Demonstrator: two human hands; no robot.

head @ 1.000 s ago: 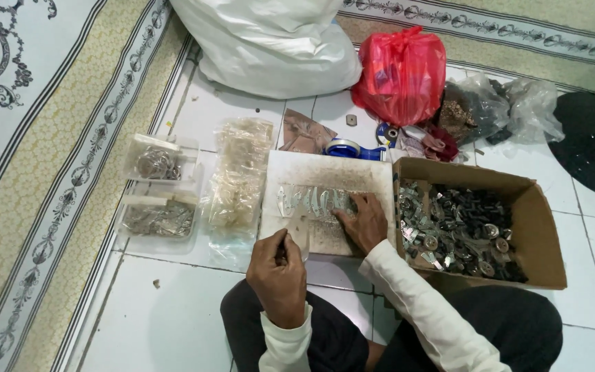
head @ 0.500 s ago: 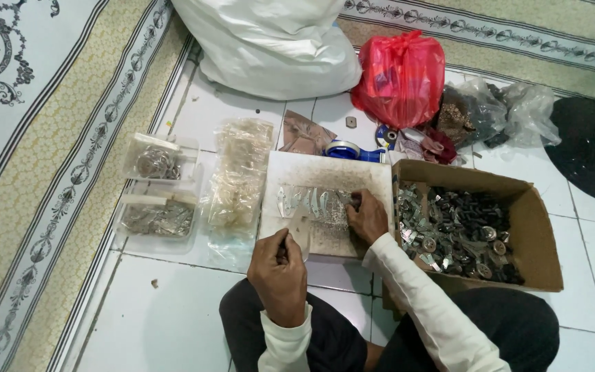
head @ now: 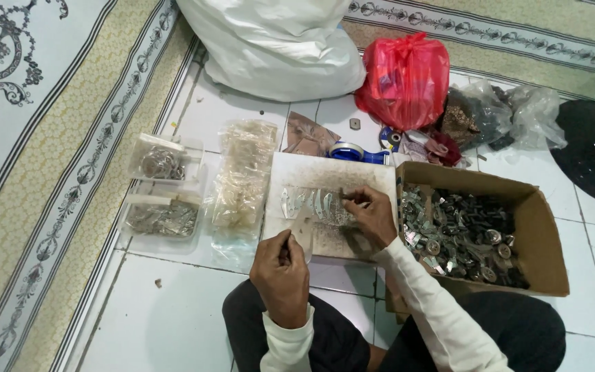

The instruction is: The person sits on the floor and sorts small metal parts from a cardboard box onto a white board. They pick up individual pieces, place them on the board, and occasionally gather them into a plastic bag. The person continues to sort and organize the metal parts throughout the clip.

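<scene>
From the head view, the right hand [head: 373,215] has shifted slightly across the board [head: 290,172], fingertips pinching a small metal piece [head: 344,199]. The left hand [head: 281,267] stays closed on a thin tool — just right of it. Cardboard box [head: 542,227] of metal parts sits right; plastic tubs [head: 163,160] left.

- Clear bag [head: 315,204]: small, crumpled, holding shiny metal bits, lying flat at the middle of the board [head: 290,172].
- Board: pale, stained, flat on the tiled floor, beside the box.
</scene>
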